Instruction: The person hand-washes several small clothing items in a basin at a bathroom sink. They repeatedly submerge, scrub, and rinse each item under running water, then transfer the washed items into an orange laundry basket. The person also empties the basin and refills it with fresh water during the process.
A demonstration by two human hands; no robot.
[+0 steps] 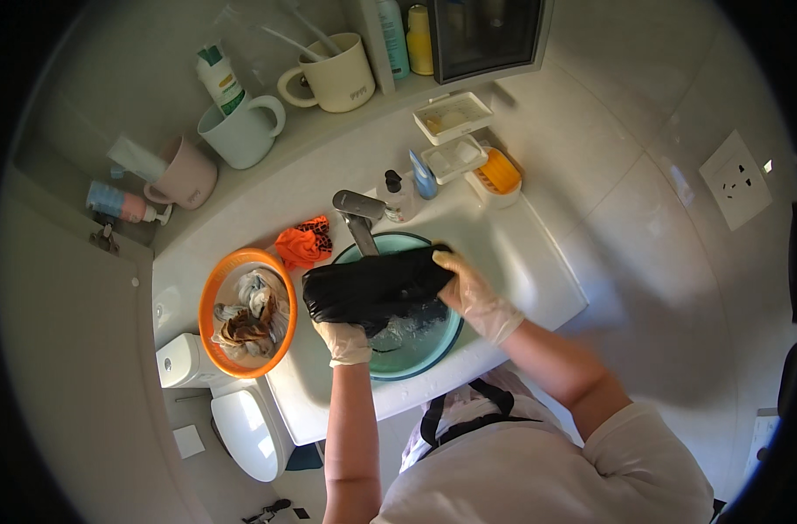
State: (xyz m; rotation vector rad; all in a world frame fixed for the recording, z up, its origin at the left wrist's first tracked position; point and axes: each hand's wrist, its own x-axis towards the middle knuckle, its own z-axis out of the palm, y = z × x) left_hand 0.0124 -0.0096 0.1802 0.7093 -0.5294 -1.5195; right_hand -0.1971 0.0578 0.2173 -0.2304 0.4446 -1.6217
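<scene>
A wet black garment (379,281) is stretched between my two gloved hands above a teal basin (438,350). My left hand (341,339), in a thin translucent glove, grips its lower left end, with the fingers hidden under the cloth. Its right end is pinched in my right hand (467,288), gloved the same way. Water (408,340) in the basin looks stirred and bubbly, and part of the dark cloth hangs down towards it. The basin stands in the white sink (503,249), below the grey faucet (362,213).
Left of the basin sits an orange-rimmed tub (210,314) holding wet clothes (254,314). An orange cloth (301,243) lies behind it. A pump bottle (396,200), a blue tube (423,177) and soap dishes (454,160) stand near the faucet. Mugs (339,78) line the shelf above.
</scene>
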